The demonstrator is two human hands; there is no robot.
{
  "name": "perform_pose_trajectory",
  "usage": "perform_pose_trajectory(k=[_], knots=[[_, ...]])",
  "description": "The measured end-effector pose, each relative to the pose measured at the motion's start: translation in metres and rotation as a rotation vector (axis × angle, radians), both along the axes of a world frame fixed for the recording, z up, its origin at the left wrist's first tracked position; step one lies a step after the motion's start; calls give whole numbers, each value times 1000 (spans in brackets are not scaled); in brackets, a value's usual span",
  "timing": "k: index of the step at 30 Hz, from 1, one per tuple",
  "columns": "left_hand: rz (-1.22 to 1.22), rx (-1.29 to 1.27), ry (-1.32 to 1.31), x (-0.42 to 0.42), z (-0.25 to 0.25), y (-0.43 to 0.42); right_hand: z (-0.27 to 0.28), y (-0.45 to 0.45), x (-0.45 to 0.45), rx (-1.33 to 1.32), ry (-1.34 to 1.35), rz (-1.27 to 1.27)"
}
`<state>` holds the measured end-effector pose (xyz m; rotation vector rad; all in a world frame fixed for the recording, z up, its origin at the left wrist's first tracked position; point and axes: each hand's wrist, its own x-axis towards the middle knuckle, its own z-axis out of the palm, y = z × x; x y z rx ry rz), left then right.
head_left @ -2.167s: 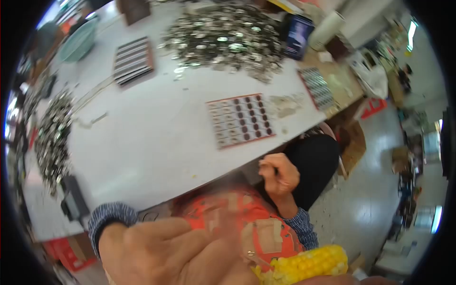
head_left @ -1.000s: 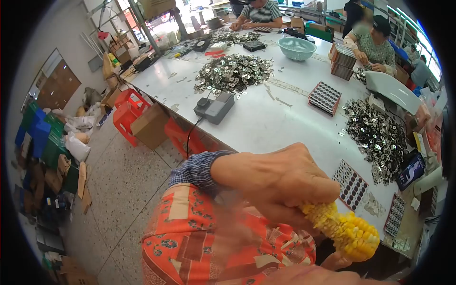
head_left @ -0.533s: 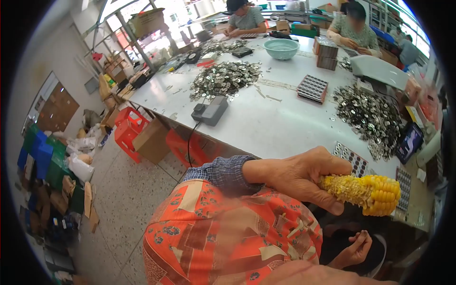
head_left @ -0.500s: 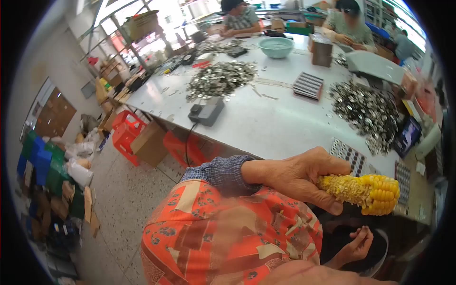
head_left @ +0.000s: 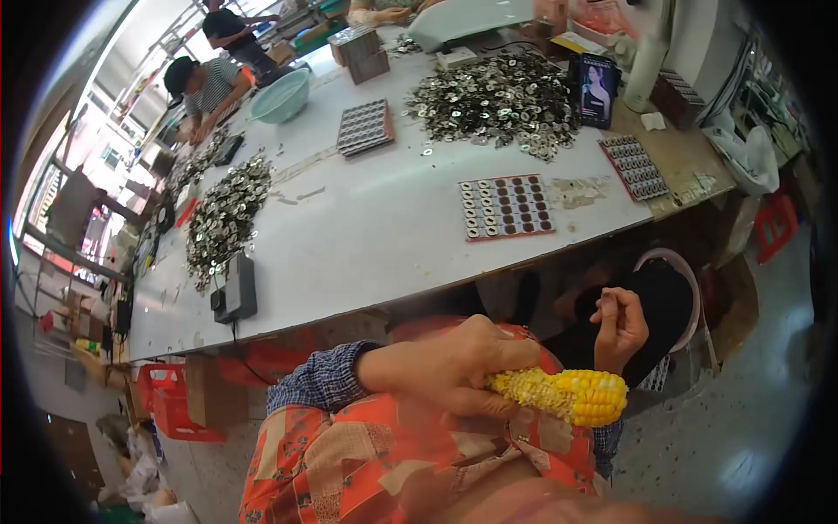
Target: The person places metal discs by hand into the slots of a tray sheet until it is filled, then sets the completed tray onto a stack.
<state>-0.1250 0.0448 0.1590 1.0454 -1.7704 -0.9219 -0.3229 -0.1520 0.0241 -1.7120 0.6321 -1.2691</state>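
Note:
My left hand (head_left: 454,362), in a blue checked sleeve, is closed around one end of a corn cob (head_left: 598,397). The gripped half is bare of kernels, while yellow kernels still cover the far end. My right hand (head_left: 620,327) is raised just above and beside the cob, apart from it. Its fingers are curled inward, and whatever they may hold is too small or hidden to make out. Beneath both hands lies an orange patterned apron (head_left: 349,463) over my lap.
A white worktable (head_left: 349,253) carries heaps of metal pieces (head_left: 497,100), trays of round parts (head_left: 506,207), a green basin (head_left: 281,96), a grey box with a cord (head_left: 237,288) and a phone (head_left: 596,90). Other people (head_left: 205,92) sit or stand at the far side.
My view has swung right and tilted toward the tabletop. The cob stays in my left hand. My right hand has risen from below the cob to above it.

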Motion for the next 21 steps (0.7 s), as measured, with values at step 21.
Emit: perform_pose_trajectory(k=[21], knots=[[440, -245, -510, 129, -67, -34, 30, -132, 162, -317, 437, 40]])
